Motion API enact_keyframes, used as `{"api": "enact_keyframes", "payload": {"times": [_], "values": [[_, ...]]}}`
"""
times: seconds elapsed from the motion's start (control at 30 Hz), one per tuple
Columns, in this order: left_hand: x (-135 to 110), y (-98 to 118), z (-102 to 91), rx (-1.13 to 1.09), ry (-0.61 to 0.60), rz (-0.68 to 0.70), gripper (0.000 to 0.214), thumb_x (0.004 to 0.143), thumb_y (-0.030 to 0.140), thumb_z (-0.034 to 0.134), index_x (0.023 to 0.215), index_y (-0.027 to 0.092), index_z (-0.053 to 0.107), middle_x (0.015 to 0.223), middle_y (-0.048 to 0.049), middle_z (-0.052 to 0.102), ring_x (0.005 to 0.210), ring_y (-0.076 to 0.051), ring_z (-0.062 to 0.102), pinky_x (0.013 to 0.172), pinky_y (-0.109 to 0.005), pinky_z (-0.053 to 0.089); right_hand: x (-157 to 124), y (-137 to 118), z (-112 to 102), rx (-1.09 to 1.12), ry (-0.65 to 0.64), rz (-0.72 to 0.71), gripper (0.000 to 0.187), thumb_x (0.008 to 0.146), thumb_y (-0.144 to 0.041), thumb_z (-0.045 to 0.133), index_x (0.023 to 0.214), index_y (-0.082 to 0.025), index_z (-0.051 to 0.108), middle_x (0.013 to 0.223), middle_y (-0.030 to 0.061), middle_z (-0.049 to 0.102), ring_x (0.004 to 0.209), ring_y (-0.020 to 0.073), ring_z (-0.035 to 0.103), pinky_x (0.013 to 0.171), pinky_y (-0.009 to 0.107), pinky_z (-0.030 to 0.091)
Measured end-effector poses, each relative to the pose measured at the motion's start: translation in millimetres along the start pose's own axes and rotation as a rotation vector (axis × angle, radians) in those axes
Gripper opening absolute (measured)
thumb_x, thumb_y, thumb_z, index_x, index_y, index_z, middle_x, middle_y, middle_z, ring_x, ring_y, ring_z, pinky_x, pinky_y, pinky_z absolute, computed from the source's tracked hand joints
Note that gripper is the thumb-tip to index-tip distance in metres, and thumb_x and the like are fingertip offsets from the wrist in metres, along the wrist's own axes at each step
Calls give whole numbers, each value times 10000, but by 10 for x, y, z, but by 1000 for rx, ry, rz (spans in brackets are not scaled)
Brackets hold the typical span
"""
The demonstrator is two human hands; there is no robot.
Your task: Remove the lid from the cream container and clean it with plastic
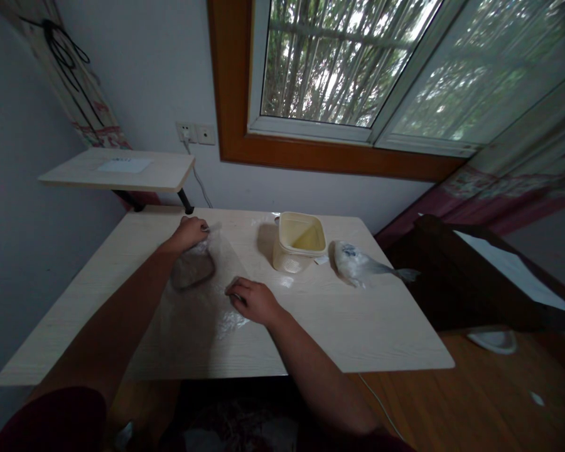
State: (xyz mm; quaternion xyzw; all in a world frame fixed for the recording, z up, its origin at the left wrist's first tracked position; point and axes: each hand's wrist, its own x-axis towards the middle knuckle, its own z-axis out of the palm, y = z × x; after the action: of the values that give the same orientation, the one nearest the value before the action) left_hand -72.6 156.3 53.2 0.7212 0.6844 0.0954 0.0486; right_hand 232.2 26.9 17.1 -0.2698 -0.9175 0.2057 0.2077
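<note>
yellow basket [298,242] mid-table | bagged bundle [355,262] just right | wall shelf [122,169] upper left

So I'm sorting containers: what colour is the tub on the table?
Pale yellow tub, clearest in the head view.

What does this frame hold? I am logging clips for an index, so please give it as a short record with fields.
setting: pale wooden table under a window
left hand: at the far edge of a clear plastic sheet, fingers closed on it
right hand: pressing flat on the near part of the sheet
under the sheet: a dark flat lump, nature unclear
right of the hands: cream plastic basket, upright, open top
further right: knotted plastic bag lying on its side
back left: small raised shelf
</note>
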Motion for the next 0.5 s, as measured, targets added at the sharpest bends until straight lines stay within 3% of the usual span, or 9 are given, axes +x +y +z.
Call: {"api": "enact_keyframes", "payload": {"times": [0.1, 0.27, 0.37, 0.5], "values": [[-139, 171, -121, -16, 50, 90, 341, 751, 254, 571, 1047, 161, 711, 1136, -147, 694, 1156, -329, 590, 1076, -434, 400, 1, 3, 4, -6, 3, -2, 248, 946, -222, 562, 1163, -264, 674, 1150, 28, 677, 991, 153, 671, 857, 251, 514], [-400, 461, -301, -185, 38, 54, 380, 795, 268, 576, 1169, 211, 620, 1068, -82, 718, 986, -270, 654, 869, -367, 497, 7, 1, 2, -6, 4, 1, 245, 948, -223, 566, 1164, -267, 672, 1146, 30, 676, 1001, 153, 671, 871, 254, 516], [-530, 598, -367, -231, 84, 113, 398, 808, 276, 591, 1201, 212, 606, 1101, -70, 706, 1032, -257, 648, 916, -356, 486, 4, -6, -3, 17, 13, 3, 239, 956, -216, 548, 1155, -259, 675, 1133, 28, 682, 1005, 152, 673, 883, 253, 517], [-690, 709, -425, -235, 129, 296, 318, 850, 277, 569, 1150, 201, 643, 1121, -78, 682, 1085, -252, 623, 996, -371, 461, 12, -27, -30, 108, 102, 41, 277, 952, -195, 538, 1188, -266, 665, 1130, 36, 677, 1027, 158, 664, 906, 267, 522]]}}
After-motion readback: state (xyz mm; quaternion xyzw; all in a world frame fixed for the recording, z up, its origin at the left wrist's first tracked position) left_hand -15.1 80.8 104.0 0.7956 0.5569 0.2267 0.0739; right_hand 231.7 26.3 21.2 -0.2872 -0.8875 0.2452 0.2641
